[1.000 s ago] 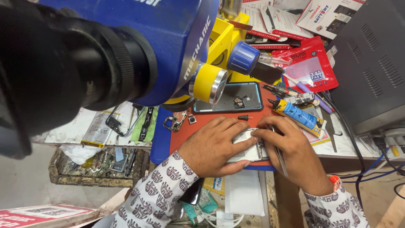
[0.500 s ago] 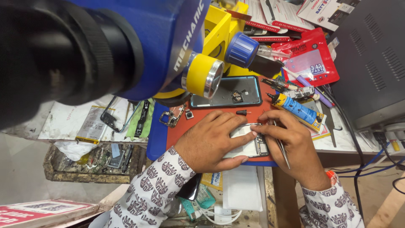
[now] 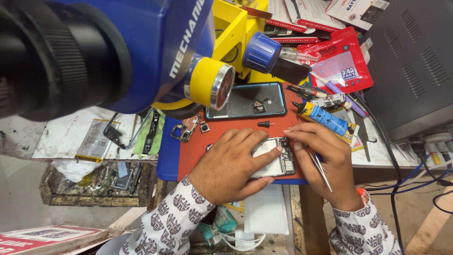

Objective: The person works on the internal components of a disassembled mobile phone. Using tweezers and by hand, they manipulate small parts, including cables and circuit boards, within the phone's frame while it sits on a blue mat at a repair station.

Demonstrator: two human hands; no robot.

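1. Left hand point(image 3: 231, 163): pressed flat on opened phone point(image 3: 276, 158), fingers spread, steadying it on red mat point(image 3: 236, 130) at bench front
2. Right hand point(image 3: 330, 160): gripping tweezers point(image 3: 320, 166), fingertips at phone's upper edge
3. Glue tube point(image 3: 325, 118), phone back cover point(image 3: 245, 100): just behind hands

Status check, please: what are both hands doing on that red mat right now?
Left hand pressed flat on the opened phone, steadying it. Right hand holds tweezers, fingertips at the phone's edge. Glue tube and phone back cover lie close behind.
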